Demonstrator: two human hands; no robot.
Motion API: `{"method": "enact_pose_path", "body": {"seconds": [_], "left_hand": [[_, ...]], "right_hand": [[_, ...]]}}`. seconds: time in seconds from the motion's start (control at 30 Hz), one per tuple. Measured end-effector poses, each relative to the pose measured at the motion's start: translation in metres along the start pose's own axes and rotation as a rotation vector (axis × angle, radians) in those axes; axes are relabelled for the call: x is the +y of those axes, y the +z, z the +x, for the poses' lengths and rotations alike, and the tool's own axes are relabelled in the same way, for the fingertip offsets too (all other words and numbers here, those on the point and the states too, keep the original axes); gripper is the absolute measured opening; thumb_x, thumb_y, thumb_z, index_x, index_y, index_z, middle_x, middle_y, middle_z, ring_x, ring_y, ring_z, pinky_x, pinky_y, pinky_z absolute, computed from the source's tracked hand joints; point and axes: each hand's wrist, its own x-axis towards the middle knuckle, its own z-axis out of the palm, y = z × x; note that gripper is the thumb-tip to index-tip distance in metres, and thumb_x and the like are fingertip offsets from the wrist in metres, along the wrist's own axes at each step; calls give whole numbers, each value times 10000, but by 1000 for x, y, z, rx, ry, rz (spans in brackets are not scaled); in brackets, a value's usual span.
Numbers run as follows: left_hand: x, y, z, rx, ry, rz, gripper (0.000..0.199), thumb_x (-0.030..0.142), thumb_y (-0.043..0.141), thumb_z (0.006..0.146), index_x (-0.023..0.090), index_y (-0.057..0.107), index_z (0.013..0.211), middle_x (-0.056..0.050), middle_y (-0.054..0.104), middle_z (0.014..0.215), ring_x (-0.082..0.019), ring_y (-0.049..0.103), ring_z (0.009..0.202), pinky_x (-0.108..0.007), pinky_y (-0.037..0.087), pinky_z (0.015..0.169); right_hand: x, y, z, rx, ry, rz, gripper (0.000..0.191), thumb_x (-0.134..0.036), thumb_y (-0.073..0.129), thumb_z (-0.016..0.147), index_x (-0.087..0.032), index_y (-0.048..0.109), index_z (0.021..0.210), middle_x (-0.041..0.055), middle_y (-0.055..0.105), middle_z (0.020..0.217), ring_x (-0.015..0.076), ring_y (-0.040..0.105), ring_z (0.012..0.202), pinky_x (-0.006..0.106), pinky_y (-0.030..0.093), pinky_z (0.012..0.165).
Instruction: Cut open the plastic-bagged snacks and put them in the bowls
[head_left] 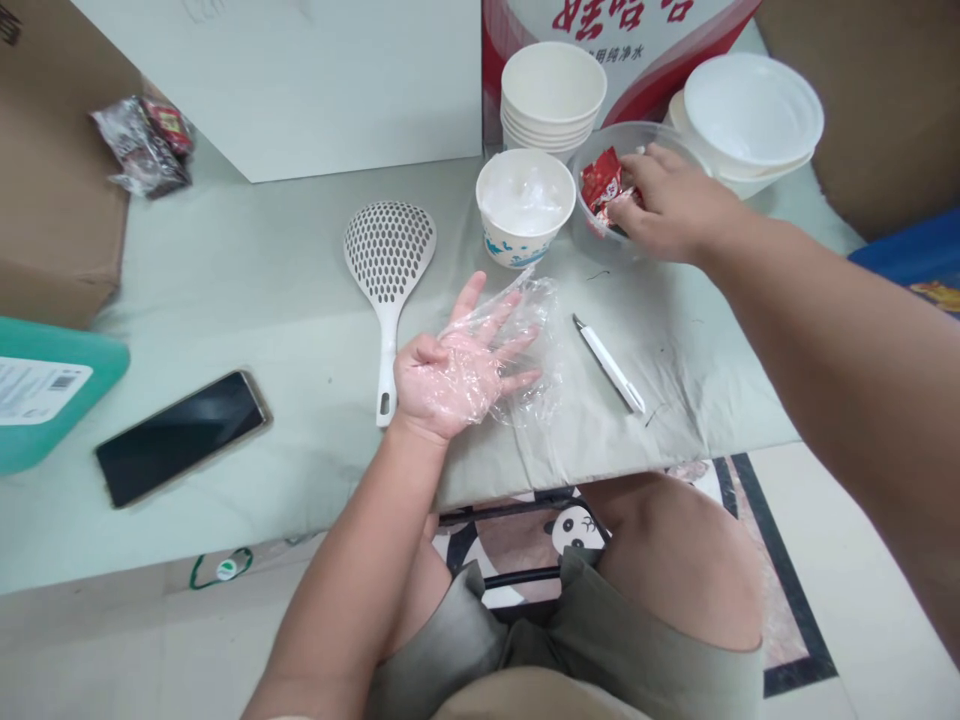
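My left hand (469, 365) is palm up over the table, its fingers spread. A crinkled sheet of clear plastic film (536, 350) lies across the palm and fingers and hangs past the fingertips. My right hand (664, 205) reaches into a clear plastic bowl (600, 245), thumb and fingers curled about red-wrapped packets (602, 180); some fingertips are hidden among them. Left of the bowl stands a paper cup (517, 225) with clear plastic in it. A white pen (609, 365) lies to the right of my left hand, and a pale slotted skimmer (388, 260) to its left.
Stacked paper cups (553, 90) and white bowls (754, 110) stand at the back, before a red-and-white carton (622, 50). A phone (184, 435), a green container (60, 390) and dark wrapped packets (150, 145) are on the left. A white box (322, 90) stands behind.
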Motion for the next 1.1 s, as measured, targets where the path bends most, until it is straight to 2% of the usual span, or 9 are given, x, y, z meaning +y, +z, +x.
{"method": "enact_pose_path", "body": {"seconds": [0.1, 0.2, 0.27, 0.4, 0.57, 0.67, 0.77, 0.9, 1.1], "left_hand": [[0, 2, -1, -7, -3, 41, 1050, 237, 513, 555, 395, 389, 1586, -52, 450, 1662, -481, 310, 1596, -838, 271, 1185], [1, 3, -1, -21, 5, 59, 1089, 245, 512, 559, 400, 323, 1620, -51, 422, 1686, -492, 318, 1588, -848, 263, 1179], [3, 2, -1, -49, -4, 68, 1100, 252, 511, 563, 414, 294, 1630, -49, 417, 1691, -509, 341, 1571, -868, 279, 1148], [10, -2, -4, -151, -108, 113, 1075, 266, 526, 571, 469, 320, 1606, -40, 404, 1698, -548, 395, 1526, -911, 334, 1053], [13, -7, -14, -231, -242, 181, 1018, 281, 567, 614, 476, 347, 1588, -62, 400, 1701, -567, 390, 1523, -896, 414, 984], [12, -9, -19, -222, -268, 217, 1011, 289, 583, 633, 462, 328, 1596, -86, 414, 1689, -565, 396, 1521, -870, 456, 964], [13, -10, -19, -168, -226, 243, 1035, 288, 584, 615, 436, 315, 1603, -93, 421, 1689, -548, 407, 1521, -817, 510, 950], [16, -11, -16, -141, -149, 249, 1061, 277, 577, 592, 430, 301, 1605, -92, 450, 1674, -549, 458, 1484, -789, 544, 915], [18, -11, -11, -94, -84, 223, 1047, 265, 538, 607, 419, 306, 1617, -89, 441, 1684, -558, 517, 1428, -810, 532, 903]], "right_hand": [[-37, -24, -16, -285, 72, -188, 640, -310, 581, 1011, -167, 418, 1613, 257, 433, 1649, 401, 410, 1550, 665, 313, 1212], [-68, -45, -39, -66, 101, -174, 674, -323, 655, 958, -230, 448, 1592, 201, 362, 1705, 408, 304, 1602, 694, 119, 1276], [-80, -46, -64, 133, 16, -4, 528, -229, 598, 950, -235, 546, 1476, 162, 501, 1608, 319, 415, 1542, 564, 230, 1290], [-93, -14, -132, 314, -147, 521, 388, -281, 578, 932, -230, 588, 1317, 131, 653, 1382, 259, 608, 1340, 461, 459, 1161], [-106, 34, -187, 67, 75, 898, 604, -505, 756, 855, -334, 502, 1376, 83, 587, 1508, 261, 643, 1320, 452, 548, 1079], [-109, 41, -191, -3, 249, 936, 580, -463, 784, 828, -317, 530, 1329, 67, 700, 1250, 178, 719, 862, 331, 590, 719], [-112, 38, -187, -102, 411, 882, 340, -408, 729, 853, -243, 628, 1133, -14, 663, 805, 102, 528, 531, 262, 427, 493], [-116, 31, -184, -146, 409, 839, 157, -352, 696, 865, -207, 643, 838, -39, 578, 639, 76, 433, 484, 244, 320, 457], [-107, 30, -181, 94, 489, 914, 154, -320, 700, 873, -212, 620, 798, -61, 500, 580, 70, 378, 467, 234, 264, 444]]}}
